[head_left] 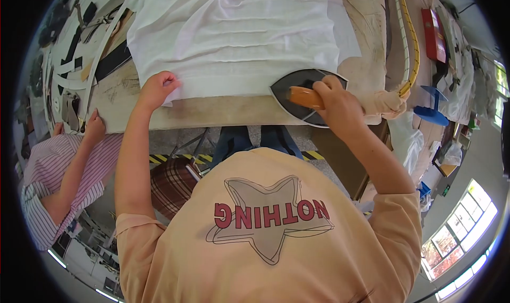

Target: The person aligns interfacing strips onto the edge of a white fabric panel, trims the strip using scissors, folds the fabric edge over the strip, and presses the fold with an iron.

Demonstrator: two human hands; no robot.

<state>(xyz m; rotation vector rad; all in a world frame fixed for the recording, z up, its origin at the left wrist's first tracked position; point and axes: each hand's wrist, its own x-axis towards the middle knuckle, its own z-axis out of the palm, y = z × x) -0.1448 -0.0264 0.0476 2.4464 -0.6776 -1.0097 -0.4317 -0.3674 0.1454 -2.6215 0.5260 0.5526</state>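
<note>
A white cloth [239, 32], wrinkled in its middle, lies over the table before me. My left hand [158, 89] is closed on the cloth's near left corner, pinching the edge between thumb and fingers. At the right end of the near edge, my right hand [338, 102] is wrapped round the orange-brown handle of an iron [297, 82]. The iron has a dark, pointed body with a pale rim, and its tip faces left. It rests at the hem, partly over the table's front edge. My right palm hides the rear of the handle.
A yellow-and-white hose [408, 43] runs down the right side to a cloth-wrapped bundle [387, 104]. Beyond are a blue stand [433, 109] and a red box [434, 35]. Dark and white strips [79, 69] lie at left, near a person in a striped shirt [69, 170].
</note>
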